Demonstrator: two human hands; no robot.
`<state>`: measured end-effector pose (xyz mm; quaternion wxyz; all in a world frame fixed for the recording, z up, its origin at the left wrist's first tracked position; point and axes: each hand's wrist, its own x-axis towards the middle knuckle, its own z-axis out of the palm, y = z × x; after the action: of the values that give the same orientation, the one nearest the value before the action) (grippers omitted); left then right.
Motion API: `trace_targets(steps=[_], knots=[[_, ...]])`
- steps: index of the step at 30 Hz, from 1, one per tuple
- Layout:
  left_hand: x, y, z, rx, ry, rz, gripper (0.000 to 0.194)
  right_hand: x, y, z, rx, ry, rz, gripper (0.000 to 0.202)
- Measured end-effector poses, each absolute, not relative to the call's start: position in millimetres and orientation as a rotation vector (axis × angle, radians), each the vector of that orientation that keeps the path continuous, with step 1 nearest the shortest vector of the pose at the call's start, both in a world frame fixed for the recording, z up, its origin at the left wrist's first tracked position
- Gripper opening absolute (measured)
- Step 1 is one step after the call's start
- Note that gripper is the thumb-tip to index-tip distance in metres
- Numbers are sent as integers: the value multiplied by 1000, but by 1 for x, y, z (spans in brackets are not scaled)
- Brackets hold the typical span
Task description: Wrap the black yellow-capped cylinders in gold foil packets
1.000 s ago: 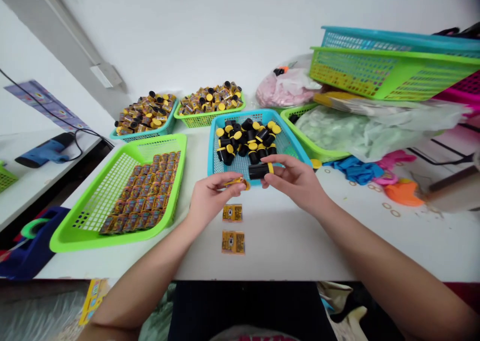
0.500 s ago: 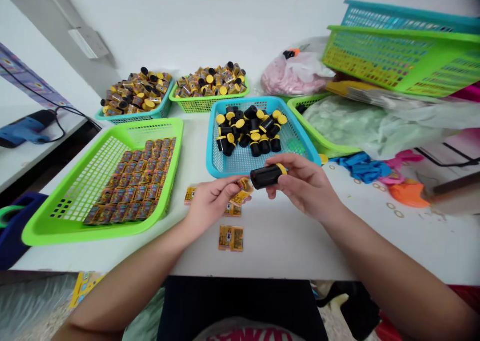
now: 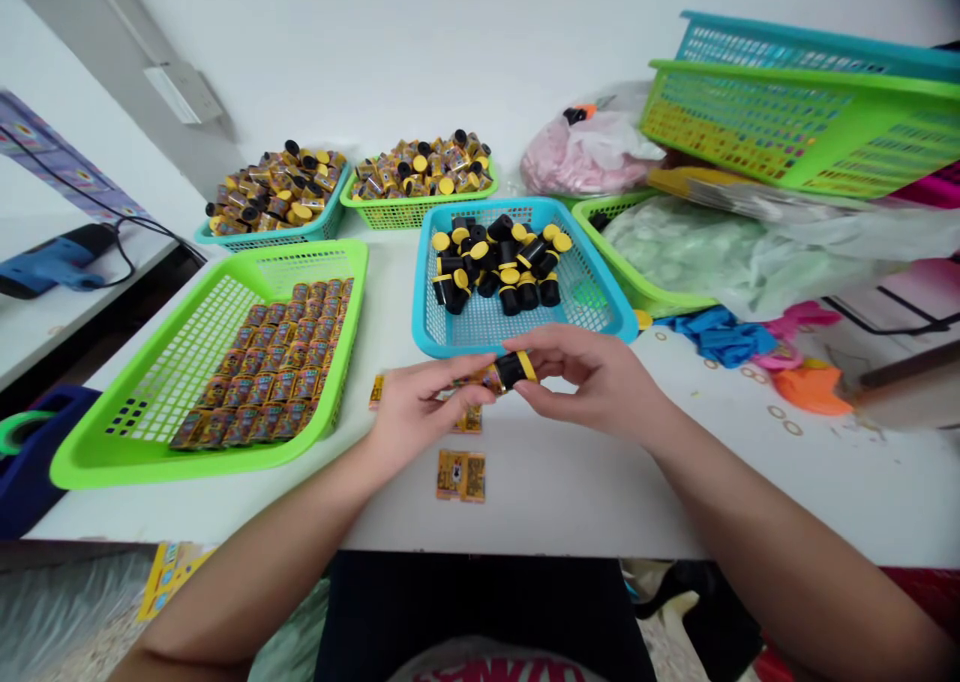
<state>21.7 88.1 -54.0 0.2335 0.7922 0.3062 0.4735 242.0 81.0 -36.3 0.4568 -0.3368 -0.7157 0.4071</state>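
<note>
Between my hands, in front of the blue basket, is a small black canister (image 3: pixel 513 371) with a yellow cap. My right hand (image 3: pixel 592 377) grips it by the capped end. My left hand (image 3: pixel 412 402) pinches a printed yellow sleeve (image 3: pixel 486 379), which now surrounds the canister's left part. Flat on the table below lies a printed yellow label (image 3: pixel 461 476). Another label (image 3: pixel 471 420) shows partly under my left hand, and one more (image 3: pixel 376 390) peeks out at its left.
A blue basket (image 3: pixel 424 307) holds several black canisters with yellow caps. The green basket (image 3: pixel 82 452) at left holds rows of labelled pieces. Two baskets of labelled canisters stand behind. Stacked baskets (image 3: pixel 862 152), plastic bags and balloons (image 3: pixel 814 390) occupy the right; a blue tool (image 3: pixel 60 259) lies far left.
The black canister has moved left and into the printed sleeve; before, its end was only beside the sleeve. My right hand has come closer to my left.
</note>
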Motion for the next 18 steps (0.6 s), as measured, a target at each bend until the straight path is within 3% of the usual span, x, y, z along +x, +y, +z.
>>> trace_targets(steps=[2,8,14,18], knots=[[22,89,-54,2279,773,1312,27,240,81,-39,-839,-1782,974,39],[19,89,-60,2196,917,988,69,237,80,-43,-765,-1816,973,30],[22,88,-66,2260,989,833,86,226,73,-52,-874,-2024,525,31],[23,88,-65,1958,916,910,96,214,70,-61,-736,-2052,228,17]])
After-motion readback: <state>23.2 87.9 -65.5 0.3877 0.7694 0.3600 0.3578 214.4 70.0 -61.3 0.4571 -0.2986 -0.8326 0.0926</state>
